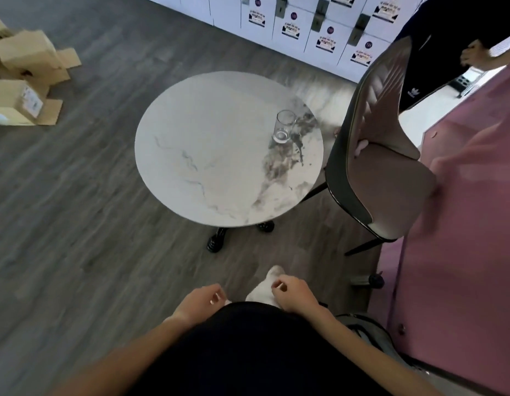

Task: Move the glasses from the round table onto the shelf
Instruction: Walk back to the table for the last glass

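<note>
- Far left on the floor: brown cardboard boxes (22, 78), piled up, some flaps open.
- Wood floor (85, 195), grey, all round.
- Left hand (203, 300) low near the body, fingers curled loose, holds nothing, not touching the table.
- Round table (208, 144) in the middle, white w/ grey marble marks, black feet under it.
- One clear glass (284, 127) stands upright on the table's right side, on the dark marble patch, well apart from both hands.
- Right hand (293, 291) also low, fingers curled loose, nothing in it. A white sock foot shows btwn the 2 hands.
- White lockers (299, 27) w/ stickers along the back wall.
- Chair (376, 155), grey, just right of the table.
- Pink panel (462, 224) at far right.
- Another person's hand (473, 54) top right, blurry.
</note>
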